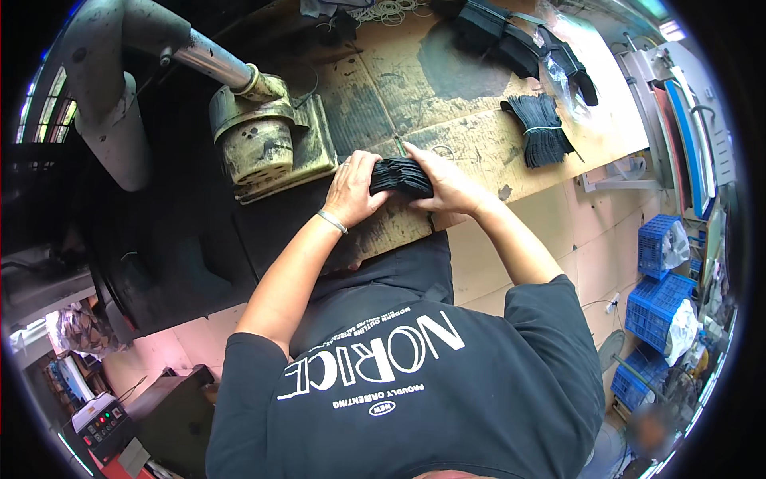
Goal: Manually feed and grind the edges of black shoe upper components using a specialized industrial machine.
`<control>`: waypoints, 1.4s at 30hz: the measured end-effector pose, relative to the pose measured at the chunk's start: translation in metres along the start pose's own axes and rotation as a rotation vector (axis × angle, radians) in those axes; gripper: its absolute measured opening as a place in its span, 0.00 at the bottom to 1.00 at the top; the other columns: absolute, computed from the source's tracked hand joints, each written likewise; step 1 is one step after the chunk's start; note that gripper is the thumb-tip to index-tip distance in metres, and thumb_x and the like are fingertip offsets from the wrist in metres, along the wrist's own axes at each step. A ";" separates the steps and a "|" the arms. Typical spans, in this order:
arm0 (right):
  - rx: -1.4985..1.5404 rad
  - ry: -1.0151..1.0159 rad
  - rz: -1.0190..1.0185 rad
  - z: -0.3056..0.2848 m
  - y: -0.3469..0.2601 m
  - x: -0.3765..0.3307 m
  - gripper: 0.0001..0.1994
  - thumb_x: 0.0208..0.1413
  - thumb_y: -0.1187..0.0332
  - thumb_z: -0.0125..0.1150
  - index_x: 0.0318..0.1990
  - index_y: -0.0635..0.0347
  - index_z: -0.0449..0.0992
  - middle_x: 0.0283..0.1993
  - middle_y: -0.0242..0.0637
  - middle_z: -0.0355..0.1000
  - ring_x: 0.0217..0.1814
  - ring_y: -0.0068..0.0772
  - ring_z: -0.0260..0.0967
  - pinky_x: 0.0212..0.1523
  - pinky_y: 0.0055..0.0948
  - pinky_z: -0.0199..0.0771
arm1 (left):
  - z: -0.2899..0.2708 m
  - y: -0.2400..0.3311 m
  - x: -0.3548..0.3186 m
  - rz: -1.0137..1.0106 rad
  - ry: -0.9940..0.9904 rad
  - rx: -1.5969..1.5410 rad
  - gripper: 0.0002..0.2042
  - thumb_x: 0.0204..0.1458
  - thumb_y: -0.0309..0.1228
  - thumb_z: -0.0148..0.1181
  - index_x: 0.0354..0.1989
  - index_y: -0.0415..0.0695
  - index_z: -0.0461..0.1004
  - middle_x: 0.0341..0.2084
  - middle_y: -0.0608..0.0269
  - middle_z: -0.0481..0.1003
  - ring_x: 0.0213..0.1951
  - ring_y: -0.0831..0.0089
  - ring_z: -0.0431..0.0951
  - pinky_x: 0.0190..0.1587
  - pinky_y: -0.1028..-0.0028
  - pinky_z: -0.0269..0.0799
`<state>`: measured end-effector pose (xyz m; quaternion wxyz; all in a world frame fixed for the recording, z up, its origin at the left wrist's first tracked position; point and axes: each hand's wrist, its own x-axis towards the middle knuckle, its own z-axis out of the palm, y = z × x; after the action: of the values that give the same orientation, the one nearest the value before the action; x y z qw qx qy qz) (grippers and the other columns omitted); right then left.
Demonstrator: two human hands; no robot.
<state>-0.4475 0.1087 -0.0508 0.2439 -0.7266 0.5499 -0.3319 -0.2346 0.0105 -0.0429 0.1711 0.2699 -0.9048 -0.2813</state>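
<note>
Both hands gripping black fabric stack, cardboard-covered table

Press head; banded black bundle; blue crates.

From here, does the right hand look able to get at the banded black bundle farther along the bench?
Probably yes: the right hand rests on the stack, and bare cardboard bench lies between it and the banded bundle; nothing blocks the way.

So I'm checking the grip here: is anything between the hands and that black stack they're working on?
Nothing visible. The left hand and right hand both press directly against the black stack, one at each end, on the cardboard-covered table. The metal machine head sits off to the left, apart from it.
</note>
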 end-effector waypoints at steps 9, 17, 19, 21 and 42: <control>-0.075 -0.031 -0.107 0.002 -0.042 0.008 0.43 0.36 0.69 0.74 0.64 0.57 0.60 0.54 0.47 0.68 0.57 0.49 0.66 0.59 0.40 0.65 | -0.060 0.019 -0.042 0.145 -0.121 0.130 0.27 0.37 0.29 0.69 0.48 0.40 0.66 0.41 0.53 0.70 0.46 0.53 0.71 0.53 0.63 0.65; -0.018 -0.292 -0.111 0.042 -0.026 0.032 0.34 0.37 0.67 0.73 0.56 0.57 0.66 0.51 0.43 0.69 0.56 0.48 0.65 0.58 0.41 0.64 | -0.039 -0.031 -0.088 -0.012 -0.050 0.067 0.32 0.36 0.29 0.66 0.55 0.43 0.64 0.50 0.52 0.69 0.54 0.54 0.68 0.59 0.62 0.61; -0.011 -0.219 -0.142 0.045 -0.024 0.037 0.32 0.37 0.68 0.72 0.54 0.57 0.67 0.50 0.42 0.69 0.55 0.48 0.65 0.56 0.41 0.65 | -0.048 -0.032 -0.089 -0.072 -0.017 0.020 0.31 0.36 0.29 0.65 0.55 0.42 0.65 0.49 0.52 0.69 0.53 0.54 0.69 0.58 0.61 0.62; -0.045 -0.153 -0.178 0.044 -0.027 0.053 0.31 0.39 0.68 0.71 0.54 0.56 0.67 0.52 0.41 0.67 0.57 0.46 0.64 0.57 0.40 0.64 | -0.057 -0.033 -0.089 -0.126 0.090 -0.032 0.28 0.38 0.29 0.63 0.53 0.42 0.66 0.47 0.51 0.71 0.51 0.52 0.71 0.55 0.62 0.65; 0.006 -0.009 0.035 0.090 -0.032 0.059 0.42 0.41 0.75 0.49 0.69 0.66 0.46 0.74 0.55 0.39 0.76 0.52 0.37 0.73 0.39 0.41 | 0.016 -0.041 -0.110 -0.339 0.454 -0.079 0.39 0.49 0.18 0.49 0.70 0.37 0.39 0.70 0.42 0.39 0.71 0.44 0.37 0.71 0.59 0.38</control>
<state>-0.3492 0.0605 -0.0744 0.2545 -0.7174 0.5606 -0.3261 -0.1383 0.0534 -0.0977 0.3301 0.4666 -0.7737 -0.2733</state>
